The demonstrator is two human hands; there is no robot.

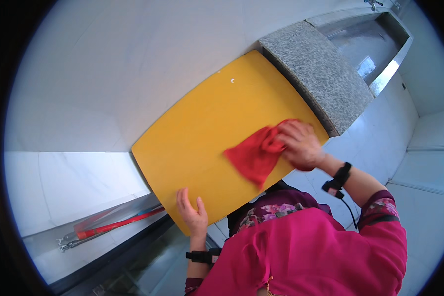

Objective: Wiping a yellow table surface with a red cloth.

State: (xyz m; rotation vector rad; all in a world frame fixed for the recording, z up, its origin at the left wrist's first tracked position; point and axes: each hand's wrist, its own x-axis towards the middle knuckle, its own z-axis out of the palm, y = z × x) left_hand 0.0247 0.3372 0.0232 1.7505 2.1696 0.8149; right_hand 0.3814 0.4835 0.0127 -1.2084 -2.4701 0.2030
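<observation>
A yellow tabletop (196, 129) lies before me. My right hand (301, 146) grips a red cloth (257, 151) near the table's right end; the cloth spreads leftward over the surface, and hand and cloth are slightly blurred. Near the lower left corner, my left hand (192, 212) rests at the table with its fingers apart and nothing in it. A small white fragment (232, 80) lies towards the far corner of the tabletop.
A grey stone slab (318, 74) adjoins the table's right end, with a stone sink basin (408, 44) and a tap (373, 3) beyond. A pale wall (133, 66) runs behind. At lower left, a red pipe (114, 225) lies beside a white ledge (81, 185).
</observation>
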